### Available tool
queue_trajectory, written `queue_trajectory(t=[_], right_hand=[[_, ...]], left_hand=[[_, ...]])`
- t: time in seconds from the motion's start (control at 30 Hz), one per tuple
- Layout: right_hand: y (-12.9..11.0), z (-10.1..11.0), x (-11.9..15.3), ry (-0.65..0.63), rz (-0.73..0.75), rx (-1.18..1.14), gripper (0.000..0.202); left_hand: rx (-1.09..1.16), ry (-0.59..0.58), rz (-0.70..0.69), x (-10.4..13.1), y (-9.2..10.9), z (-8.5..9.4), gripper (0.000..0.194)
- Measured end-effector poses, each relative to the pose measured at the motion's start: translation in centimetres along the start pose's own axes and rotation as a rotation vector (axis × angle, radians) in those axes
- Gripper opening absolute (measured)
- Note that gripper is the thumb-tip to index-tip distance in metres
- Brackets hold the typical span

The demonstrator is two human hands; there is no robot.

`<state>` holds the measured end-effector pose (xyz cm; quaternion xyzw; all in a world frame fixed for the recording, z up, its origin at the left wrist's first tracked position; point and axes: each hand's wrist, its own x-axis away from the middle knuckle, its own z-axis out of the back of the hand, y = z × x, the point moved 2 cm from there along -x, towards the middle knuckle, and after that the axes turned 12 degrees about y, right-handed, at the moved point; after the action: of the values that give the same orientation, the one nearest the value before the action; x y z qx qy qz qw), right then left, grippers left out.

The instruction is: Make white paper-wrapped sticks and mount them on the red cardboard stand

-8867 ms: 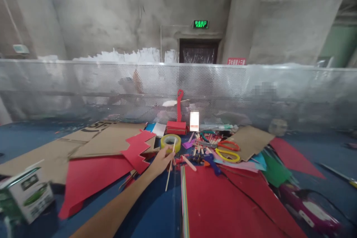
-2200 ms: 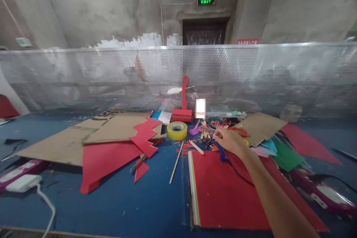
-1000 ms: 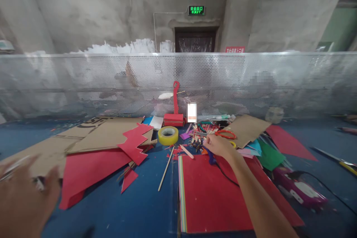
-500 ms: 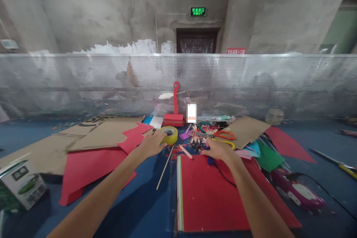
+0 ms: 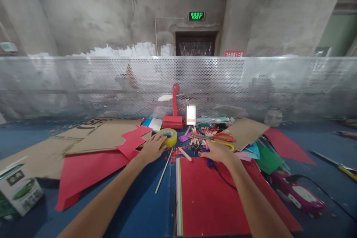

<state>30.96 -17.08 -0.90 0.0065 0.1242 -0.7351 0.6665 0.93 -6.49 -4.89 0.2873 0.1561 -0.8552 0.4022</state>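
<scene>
Left hand (image 5: 152, 150) moved from far left to yellow tape roll (image 5: 170, 141) since second ago. Drink carton (image 5: 21, 190) far left on desk (image 5: 145, 202). Left fingers curved over roll's left side; whether gripping, cannot tell. Wooden stick (image 5: 163, 171) nearer. Right hand (image 5: 219, 151) over blue glue gun (image 5: 210, 163), thumb and forefinger apart, grip hidden. Purple power strip (image 5: 297, 193) farther right.

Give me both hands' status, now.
Left hand: fingers bent at the tape; whether closed on it cannot be told.
Right hand: just above the blue tool in the picture; grip cannot be told.
</scene>
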Motion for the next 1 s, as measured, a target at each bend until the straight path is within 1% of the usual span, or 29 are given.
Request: queue_trajectory(t=[0.07,0.13,0.23,0.27,0.3,0.33,0.4,0.43,0.53,0.63,0.77,0.87,1.0], right_hand=[[0.0,0.0,0.1,0.018,-0.003,0.008,0.033],[-0.1,0.2,0.1,0.055,-0.011,0.02,0.029],[-0.2,0.4,-0.1,0.113,-0.013,0.011,0.024],[-0.3,0.5,-0.1,0.126,-0.013,0.001,0.022],[-0.3,0.5,-0.2,0.138,-0.013,-0.01,0.021],[-0.3,0.6,-0.2,0.148,-0.014,-0.018,0.02],[-0.4,0.6,-0.3,0.172,-0.011,-0.028,0.018],[-0.5,0.6,-0.4,0.182,-0.006,-0.031,0.018],[-0.8,0.4,-0.5,0.198,0.005,-0.038,0.017],[-0.9,0.2,-0.6,0.2,0.009,-0.045,0.019],[-0.5,0.3,-0.5,0.179,-0.001,-0.022,0.019],[-0.1,0.2,-0.2,0.103,-0.004,0.014,0.021],[0.0,-0.1,0.0,0.024,0.01,0.012,0.031]], left_hand=[[0.001,-0.022,0.015,0.0,0.2,0.2,0.046],[0.0,-0.02,0.03,-0.1,0.7,0.9,0.048],[0.001,0.025,0.022,-0.5,2.1,2.6,0.039],[0.004,0.015,0.019,-0.6,2.7,3.1,0.034],[0.008,-0.02,0.027,-0.5,3.3,3.5,0.032],[0.011,-0.081,0.043,-0.4,4.0,3.7,0.031],[-0.017,-0.225,0.073,0.1,5.2,3.8,0.032],[-0.042,-0.269,0.075,0.3,5.8,3.7,0.033],[-0.1,-0.323,0.073,0.8,7.0,3.1,0.029],[-0.118,-0.339,0.105,0.8,7.2,2.6,0.027],[-0.107,-0.314,0.098,0.9,7.1,2.7,0.034],[-0.096,-0.309,0.099,1.1,7.1,2.9,0.036],[-0.11,-0.334,0.127,1.2,7.2,3.1,0.029]])
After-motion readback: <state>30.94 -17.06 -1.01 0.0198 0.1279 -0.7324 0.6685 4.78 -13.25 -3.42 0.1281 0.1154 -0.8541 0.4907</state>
